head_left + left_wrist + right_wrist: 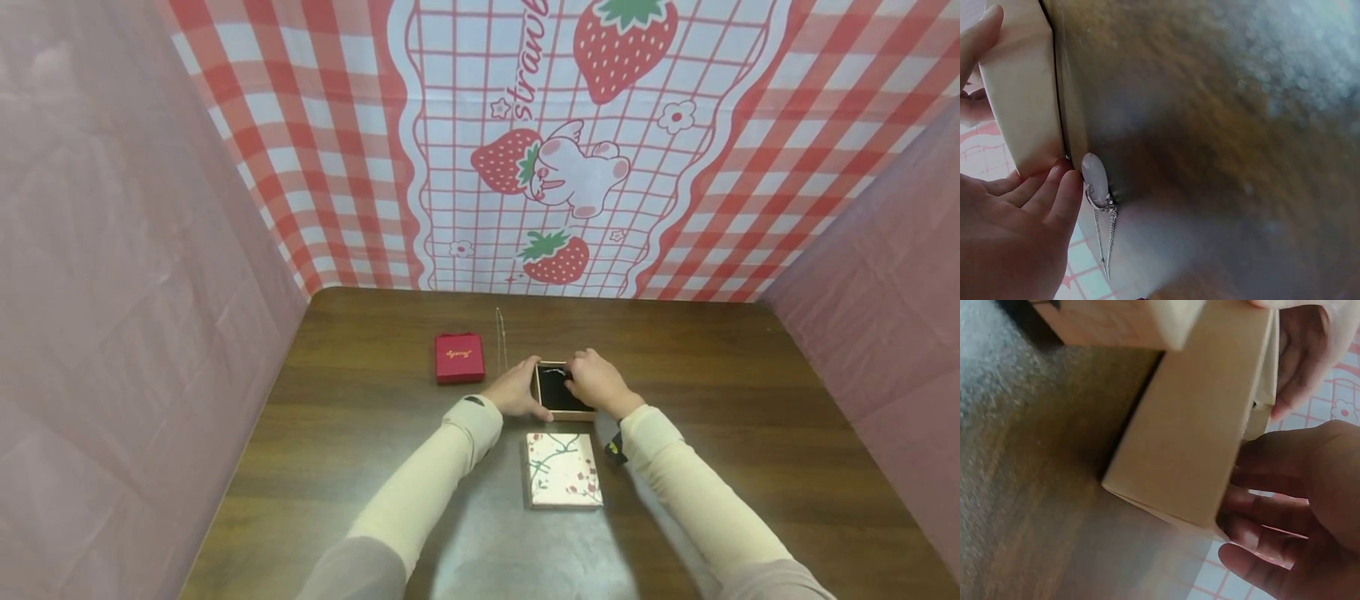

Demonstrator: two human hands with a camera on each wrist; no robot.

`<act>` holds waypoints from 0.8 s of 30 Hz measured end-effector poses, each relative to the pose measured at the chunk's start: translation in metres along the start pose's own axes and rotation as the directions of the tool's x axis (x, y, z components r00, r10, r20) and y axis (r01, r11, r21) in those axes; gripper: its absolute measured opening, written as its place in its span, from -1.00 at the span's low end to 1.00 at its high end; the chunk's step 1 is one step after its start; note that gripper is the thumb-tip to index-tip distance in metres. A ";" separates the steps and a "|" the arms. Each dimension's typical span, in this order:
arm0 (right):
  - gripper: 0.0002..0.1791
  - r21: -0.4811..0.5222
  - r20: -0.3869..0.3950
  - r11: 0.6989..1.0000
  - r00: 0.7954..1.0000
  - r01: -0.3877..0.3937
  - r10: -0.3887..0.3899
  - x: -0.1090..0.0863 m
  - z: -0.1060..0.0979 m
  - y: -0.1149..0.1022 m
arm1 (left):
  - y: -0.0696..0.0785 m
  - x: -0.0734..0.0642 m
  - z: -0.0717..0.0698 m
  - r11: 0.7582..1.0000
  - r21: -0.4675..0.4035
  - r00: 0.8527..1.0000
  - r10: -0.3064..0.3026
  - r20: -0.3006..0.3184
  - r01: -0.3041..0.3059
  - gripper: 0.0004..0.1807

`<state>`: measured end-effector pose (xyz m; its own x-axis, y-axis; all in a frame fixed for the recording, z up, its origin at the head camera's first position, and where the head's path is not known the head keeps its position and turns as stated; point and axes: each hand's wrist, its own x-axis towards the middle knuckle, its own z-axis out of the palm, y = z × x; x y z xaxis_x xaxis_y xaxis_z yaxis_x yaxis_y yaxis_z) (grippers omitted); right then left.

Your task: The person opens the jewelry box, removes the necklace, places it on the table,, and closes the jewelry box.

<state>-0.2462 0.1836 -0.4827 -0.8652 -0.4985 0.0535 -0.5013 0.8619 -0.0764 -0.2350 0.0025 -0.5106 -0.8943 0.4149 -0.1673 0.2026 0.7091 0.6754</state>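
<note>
My left hand grips the left side of an open cardboard jewelry box, thumb at its near corner and fingers at its far one. Inside lies a black pad with a thin silver chain across its far part. The right hand reaches over the box's right side, curled fingertips where the chain ends; I cannot tell whether they pinch it. In the right wrist view its fingers show at the box's far edge. Beside the left fingertips, a necklace with a pale oval pendant lies on the table.
Nearer the person is a floral-printed box lid. A small red box with gold lettering sits left of the necklace. Behind the wooden table hangs a strawberry-patterned cloth, and pink cloth closes off both sides.
</note>
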 end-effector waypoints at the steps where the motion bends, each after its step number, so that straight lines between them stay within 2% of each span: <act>1: -0.83 -0.003 -0.001 1.000 1.000 0.002 -0.002 0.000 0.001 0.000 | 0.000 0.000 0.001 1.000 -0.003 1.000 -0.002 0.001 0.002 0.20; 7: -0.91 -0.002 -0.039 1.000 0.999 0.008 -0.008 0.000 0.002 -0.002 | -0.001 -0.001 0.001 1.000 0.000 1.000 0.005 -0.006 -0.005 0.21; 13: -0.87 -0.002 -0.067 0.999 0.997 0.041 -0.041 0.001 0.001 -0.002 | 0.001 -0.002 -0.001 1.000 -0.001 1.000 0.013 -0.009 -0.013 0.20; 19: -0.90 0.060 -0.016 0.995 0.997 0.074 -0.073 0.003 0.003 -0.003 | 0.003 -0.004 -0.003 1.000 -0.011 1.000 0.019 -0.006 -0.019 0.18; 24: -0.91 0.054 0.040 0.998 0.999 0.036 -0.038 0.003 -0.001 -0.006 | 0.003 -0.005 -0.003 1.000 -0.015 1.000 0.019 -0.014 -0.019 0.19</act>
<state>-0.2456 0.1773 -0.4810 -0.8453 -0.5340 0.0169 -0.5315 0.8374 -0.1279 -0.2309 0.0009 -0.5050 -0.8957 0.4205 -0.1447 0.2137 0.6924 0.6891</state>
